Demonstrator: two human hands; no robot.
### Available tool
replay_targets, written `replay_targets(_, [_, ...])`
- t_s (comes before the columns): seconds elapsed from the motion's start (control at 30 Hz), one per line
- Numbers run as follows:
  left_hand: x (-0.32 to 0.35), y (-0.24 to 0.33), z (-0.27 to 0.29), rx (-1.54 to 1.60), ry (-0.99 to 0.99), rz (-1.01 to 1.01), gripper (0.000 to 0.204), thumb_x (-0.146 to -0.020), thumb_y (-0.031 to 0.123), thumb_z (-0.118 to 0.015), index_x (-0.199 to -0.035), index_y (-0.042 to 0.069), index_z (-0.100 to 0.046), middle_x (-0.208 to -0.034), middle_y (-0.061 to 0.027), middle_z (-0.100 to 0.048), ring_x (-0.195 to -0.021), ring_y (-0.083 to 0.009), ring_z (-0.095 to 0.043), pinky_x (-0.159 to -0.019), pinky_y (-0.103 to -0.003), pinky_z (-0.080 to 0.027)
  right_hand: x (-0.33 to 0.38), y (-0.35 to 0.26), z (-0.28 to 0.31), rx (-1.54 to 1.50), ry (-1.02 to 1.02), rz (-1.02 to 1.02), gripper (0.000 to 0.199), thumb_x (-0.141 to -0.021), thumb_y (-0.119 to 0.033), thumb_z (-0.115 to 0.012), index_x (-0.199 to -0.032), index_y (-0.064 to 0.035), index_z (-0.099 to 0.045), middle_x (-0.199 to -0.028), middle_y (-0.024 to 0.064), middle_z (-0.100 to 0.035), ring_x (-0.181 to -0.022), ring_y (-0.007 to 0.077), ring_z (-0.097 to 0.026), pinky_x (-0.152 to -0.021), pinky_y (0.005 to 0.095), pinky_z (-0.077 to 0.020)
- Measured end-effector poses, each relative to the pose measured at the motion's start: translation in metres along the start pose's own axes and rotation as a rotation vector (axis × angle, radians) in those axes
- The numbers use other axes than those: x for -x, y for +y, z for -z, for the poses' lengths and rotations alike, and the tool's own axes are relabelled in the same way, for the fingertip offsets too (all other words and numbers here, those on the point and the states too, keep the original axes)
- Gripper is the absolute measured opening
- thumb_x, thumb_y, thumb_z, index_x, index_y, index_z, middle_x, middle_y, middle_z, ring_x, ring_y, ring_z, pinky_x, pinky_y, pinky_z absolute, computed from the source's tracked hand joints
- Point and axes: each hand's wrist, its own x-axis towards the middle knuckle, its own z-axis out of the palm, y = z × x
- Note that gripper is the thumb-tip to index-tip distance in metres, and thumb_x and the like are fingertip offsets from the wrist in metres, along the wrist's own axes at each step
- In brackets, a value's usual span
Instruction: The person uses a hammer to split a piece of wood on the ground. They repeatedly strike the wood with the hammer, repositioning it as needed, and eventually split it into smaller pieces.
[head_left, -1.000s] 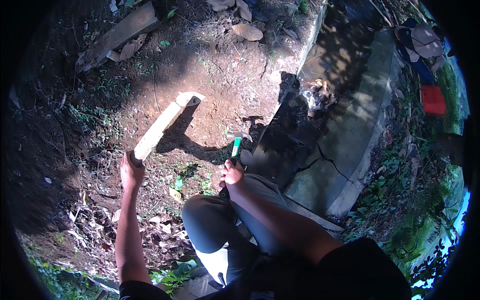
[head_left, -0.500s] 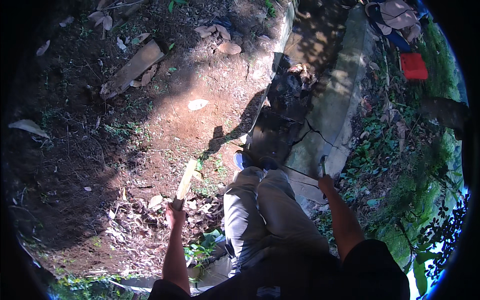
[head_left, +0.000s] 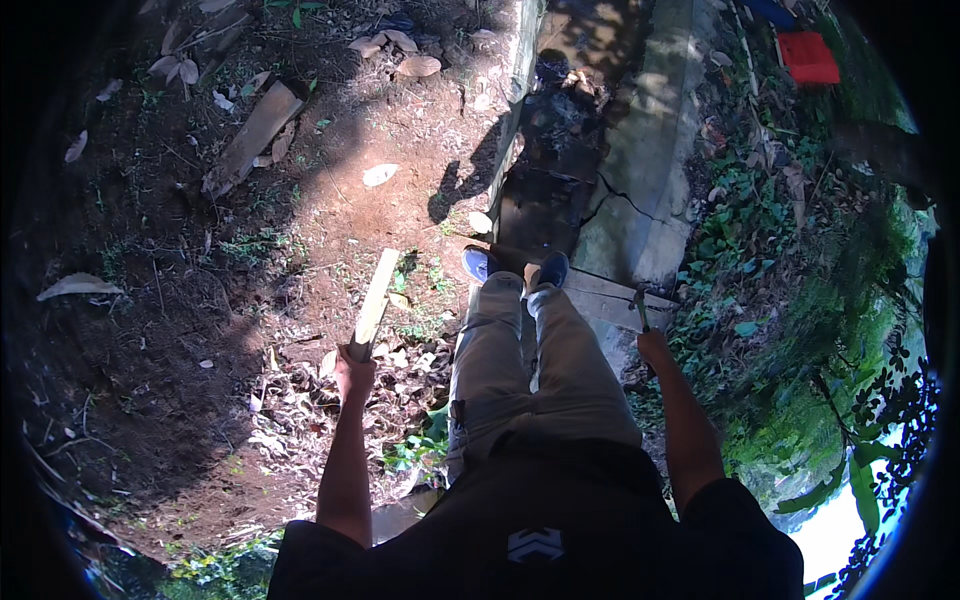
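Observation:
My left hand (head_left: 355, 376) is closed round the lower end of a pale, narrow wooden board (head_left: 375, 305), which points forward over the soil and dry leaves. On the other side, my right hand (head_left: 653, 348) grips the handle of what looks like a hammer (head_left: 641, 306), its small metal head pointing away from me. Both arms hang apart beside my legs, and neither tool touches anything else that I can see. Blue shoes (head_left: 478, 264) show below my trousers, at the near end of a ditch.
A wet ditch (head_left: 545, 205) runs ahead between concrete edges, the right one (head_left: 640, 210) cracked. Left lies bare soil with a weathered plank (head_left: 252, 138) and large dry leaves (head_left: 418, 66). Green plants (head_left: 735, 240) cover the right bank, where a red object (head_left: 807, 58) lies.
My right foot has come forward and apart from the left. The view has shifted, and the person at the upper right is mostly out of it. Both hands keep their holds.

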Motion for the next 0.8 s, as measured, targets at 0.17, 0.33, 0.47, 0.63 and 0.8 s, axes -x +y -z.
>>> replay_targets(0.17, [0.009, 0.034, 0.003, -0.035, -0.018, -0.034, 0.065, -0.069, 0.017, -0.081, -0.123, 0.005, -0.048, -0.112, -0.0214, -0.065, -0.102, -0.0388, -0.065, -0.09, -0.048, -0.052, 0.034, -0.08, 0.057, -0.571, 0.035, -0.295, 0.038, -0.091, -0.026, -0.056, -0.115, 0.0037, -0.058, -0.107, 0.0308, -0.067, -0.101, 0.0477, -0.066, -0.088, 0.0537, -0.0527])
replay_targets(0.33, [0.013, 0.071, 0.004, -0.17, -0.111, -0.088, 0.062, -0.071, 0.015, -0.076, -0.125, 0.006, -0.048, -0.114, -0.0231, -0.065, -0.105, -0.0385, -0.065, -0.093, -0.046, -0.052, 0.048, -0.052, 0.018, -0.594, 0.085, -0.264, 0.039, -0.092, -0.03, -0.058, -0.115, 0.0017, -0.058, -0.108, 0.0308, -0.067, -0.104, 0.0481, -0.064, -0.09, 0.0539, -0.0511])
replay_targets(0.47, [0.004, 0.097, 0.004, -0.254, -0.134, -0.255, 0.058, -0.072, 0.011, -0.076, -0.122, 0.004, -0.049, -0.112, -0.0234, -0.065, -0.104, -0.0384, -0.065, -0.09, -0.045, -0.053, 0.066, -0.017, -0.011, -0.655, 0.04, -0.292, 0.04, -0.092, -0.03, -0.059, -0.114, 0.0025, -0.059, -0.108, 0.0301, -0.067, -0.105, 0.0475, -0.064, -0.091, 0.0532, -0.0508])
replay_targets(0.63, [-0.028, 0.102, -0.009, -0.147, -0.349, -0.407, 0.06, -0.071, 0.003, -0.075, -0.123, -0.006, -0.048, -0.108, -0.0226, -0.061, -0.102, -0.0334, -0.063, -0.087, -0.042, -0.052, 0.081, 0.022, -0.053, -0.753, -0.018, -0.323, 0.04, -0.092, -0.03, -0.056, -0.114, 0.0037, -0.059, -0.109, 0.0307, -0.067, -0.104, 0.0462, -0.065, -0.091, 0.0519, -0.0514])
replay_targets(0.8, [-0.004, 0.159, 0.0, -0.277, -0.415, -0.431, 0.066, -0.072, 0.01, -0.083, -0.124, -0.007, -0.047, -0.107, -0.0242, -0.063, -0.096, -0.0341, -0.066, -0.082, -0.043, -0.053, 0.11, 0.045, -0.076, -0.841, -0.061, -0.39, 0.036, -0.091, -0.022, -0.055, -0.115, 0.0049, -0.058, -0.111, 0.0315, -0.066, -0.107, 0.0449, -0.065, -0.091, 0.0506, -0.0522])
